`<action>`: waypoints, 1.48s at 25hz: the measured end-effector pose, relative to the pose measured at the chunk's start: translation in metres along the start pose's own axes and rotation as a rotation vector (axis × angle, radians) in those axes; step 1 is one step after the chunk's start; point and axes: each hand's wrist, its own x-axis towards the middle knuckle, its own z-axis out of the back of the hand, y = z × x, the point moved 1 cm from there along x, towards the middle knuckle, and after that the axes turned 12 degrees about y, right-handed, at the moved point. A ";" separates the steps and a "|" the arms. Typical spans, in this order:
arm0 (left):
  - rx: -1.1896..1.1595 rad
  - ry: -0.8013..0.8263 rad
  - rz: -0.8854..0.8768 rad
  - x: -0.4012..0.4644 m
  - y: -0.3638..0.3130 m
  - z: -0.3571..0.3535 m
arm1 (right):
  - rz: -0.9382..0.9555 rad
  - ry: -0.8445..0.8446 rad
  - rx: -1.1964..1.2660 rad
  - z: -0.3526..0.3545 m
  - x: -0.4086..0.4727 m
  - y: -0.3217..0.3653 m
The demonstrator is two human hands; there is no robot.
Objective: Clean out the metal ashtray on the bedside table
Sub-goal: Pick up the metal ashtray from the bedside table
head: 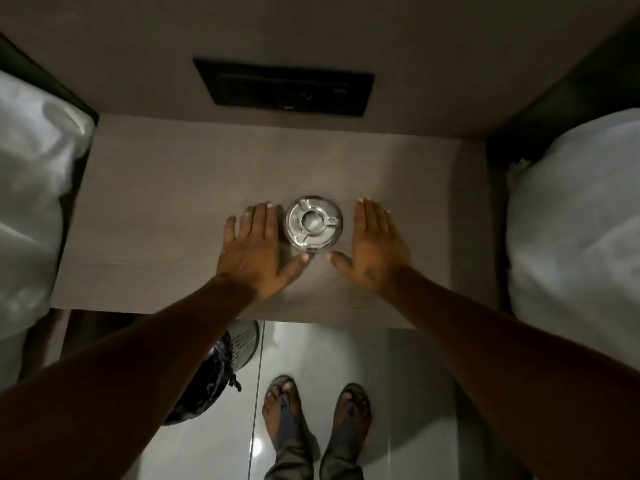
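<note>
The left hand [254,249] and right hand [374,245] lay flat and spread on the bedside table [156,202], palms down, holding nothing, one on each side of the metal ashtray [313,221], which sat between them nearer the front edge than the back. A careless lift could have tipped it, scattering whatever ash it held across the tabletop. The waste bin [207,372] stood on the floor below the front edge.

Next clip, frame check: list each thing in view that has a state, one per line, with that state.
metal ashtray: upright on the bedside table, not held
left hand: open, flat on the table, left of the ashtray
right hand: open, flat on the table, right of it
waste bin: on the floor, partly hidden by the left arm
wall panel: dark, unlit
</note>
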 end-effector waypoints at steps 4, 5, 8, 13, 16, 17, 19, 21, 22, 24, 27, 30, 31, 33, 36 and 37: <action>-0.340 -0.072 -0.008 0.009 -0.002 0.002 | 0.147 0.051 0.148 0.018 0.026 0.011; -0.510 -0.124 -0.032 0.010 -0.003 0.002 | 0.181 0.065 0.152 0.021 0.032 0.015; -1.159 -0.255 0.074 0.017 -0.012 0.009 | 0.233 0.107 0.147 0.024 0.047 0.025; -1.822 -0.121 0.313 0.035 -0.022 0.010 | 0.252 0.088 0.183 0.026 0.057 0.022; -2.121 -0.016 0.280 0.040 -0.018 0.004 | 0.267 0.083 0.243 0.033 0.056 0.019; -2.251 0.062 0.233 0.041 -0.022 0.000 | 0.288 0.081 0.239 0.035 0.054 0.021; -2.457 0.215 0.133 0.041 -0.034 -0.004 | 0.338 0.093 0.219 0.037 0.049 0.026; -2.539 0.306 0.059 0.041 -0.042 -0.008 | 0.384 0.103 0.203 0.040 0.045 0.028; -2.563 0.329 0.029 0.042 -0.043 -0.010 | 0.404 0.104 0.190 0.042 0.044 0.028; -2.567 0.373 -0.014 0.046 -0.041 -0.014 | 0.459 0.104 0.146 0.046 0.044 0.025; -2.528 0.535 -0.097 0.051 -0.033 -0.014 | 0.526 0.088 0.086 0.051 0.044 0.022; -2.521 0.635 -0.145 0.053 -0.028 -0.011 | 0.552 0.063 0.078 0.054 0.041 0.022; -2.530 0.633 -0.147 0.054 -0.026 -0.012 | 0.560 0.055 0.080 0.054 0.039 0.023; -2.557 0.625 -0.163 0.053 -0.023 -0.015 | 0.575 0.042 0.080 0.054 0.036 0.025; -2.552 0.647 -0.184 0.047 -0.017 -0.015 | 0.575 -0.017 0.103 0.057 0.034 0.025; -2.551 0.644 -0.178 0.043 -0.012 -0.015 | 0.561 -0.049 0.118 0.058 0.035 0.022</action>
